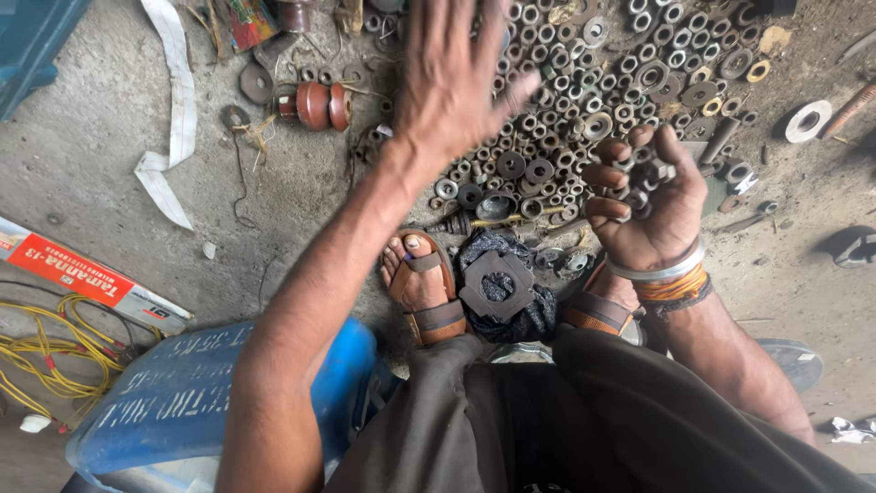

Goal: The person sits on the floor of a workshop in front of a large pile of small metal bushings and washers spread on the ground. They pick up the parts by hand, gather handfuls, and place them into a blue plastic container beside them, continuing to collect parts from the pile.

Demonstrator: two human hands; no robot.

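Bare arms, silver bangle (659,270), orange wrist threads (673,288), brown sandals (434,317)

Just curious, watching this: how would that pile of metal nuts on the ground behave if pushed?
The nuts look like steel, so probably heavy for their size. They lie loose, so a push would likely scatter them; flat-lying ones would slide, not roll. The right hand cups several, suggesting they are rigid and easily gripped.

The left hand (452,78) is spread open, palm down, above a big heap of metal nuts (584,100) on the dusty floor (91,155). The right hand (650,203) is cupped, palm up, and carries a few nuts and bolts. Between the sandalled feet lies a flat cross-shaped metal plate (495,285) on a dark cloth (534,315). A blue drum (182,402) is at the lower left.
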